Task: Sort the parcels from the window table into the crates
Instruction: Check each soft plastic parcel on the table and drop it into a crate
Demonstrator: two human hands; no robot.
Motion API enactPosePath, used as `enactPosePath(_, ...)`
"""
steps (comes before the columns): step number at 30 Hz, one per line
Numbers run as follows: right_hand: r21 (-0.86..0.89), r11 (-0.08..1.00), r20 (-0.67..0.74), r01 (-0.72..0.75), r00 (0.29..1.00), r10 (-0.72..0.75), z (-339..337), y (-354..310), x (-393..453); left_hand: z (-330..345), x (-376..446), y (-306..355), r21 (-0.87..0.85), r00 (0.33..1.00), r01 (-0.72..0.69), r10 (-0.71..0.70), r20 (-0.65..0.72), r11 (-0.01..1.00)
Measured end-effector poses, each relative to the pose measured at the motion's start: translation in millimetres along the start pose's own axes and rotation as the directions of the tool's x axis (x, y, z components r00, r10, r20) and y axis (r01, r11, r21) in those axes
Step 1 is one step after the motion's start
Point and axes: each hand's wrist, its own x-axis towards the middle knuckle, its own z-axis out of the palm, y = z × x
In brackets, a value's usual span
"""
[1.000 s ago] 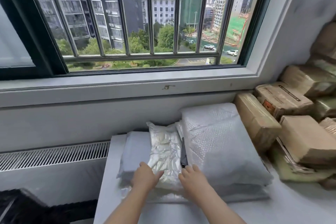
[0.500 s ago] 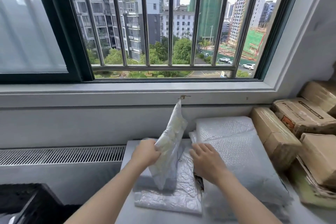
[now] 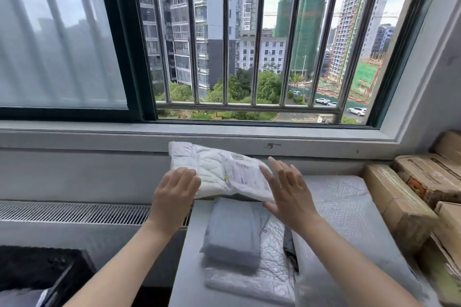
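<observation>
A white plastic mailer parcel (image 3: 219,172) with a shipping label is held up flat in front of the window sill. My left hand (image 3: 174,192) grips its near left corner. My right hand (image 3: 287,187) has straight fingers against its right edge, thumb under it. Below, on the grey window table (image 3: 184,279), lie a grey folded bag parcel (image 3: 232,234), a crinkled clear-wrapped parcel (image 3: 269,276) and a large bubble-wrap parcel (image 3: 344,209).
Brown cardboard boxes (image 3: 399,202) are stacked at the right end of the table against the wall. A dark crate (image 3: 40,271) sits low at the left. A radiator grille (image 3: 74,212) runs under the sill. Window bars stand behind.
The white parcel went from lying on the pile, to being tipped up on edge, to being lifted clear and held flat. The right hand moved from the pile to the parcel's right edge.
</observation>
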Motion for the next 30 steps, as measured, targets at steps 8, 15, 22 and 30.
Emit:
enactPosePath(8, 0.021, 0.997, -0.053, 0.069, 0.996, -0.068, 16, -18, -8, -12, -15, -9, -0.047, 0.995, 0.041, -0.045, -0.092, 0.998)
enactPosePath(15, 0.381, 0.916, 0.183, -0.123, 0.981, 0.056, 3, -7, -11, -14, -27, -17, -0.006, 0.993, 0.036, -0.036, -0.108, 0.999)
enactPosePath(22, 0.608, 0.622, 0.523, -0.493, 0.838, 0.153, -16, 1, 10, -16, -36, -22, 0.09, 0.995, -0.013, 0.021, -0.097, 0.996)
enactPosePath(30, 0.64, 0.307, 0.742, -0.704, 0.67, -0.01, -21, 3, 22, -21, -29, -27, 0.13, 0.978, -0.154, 0.17, -0.118, 0.979)
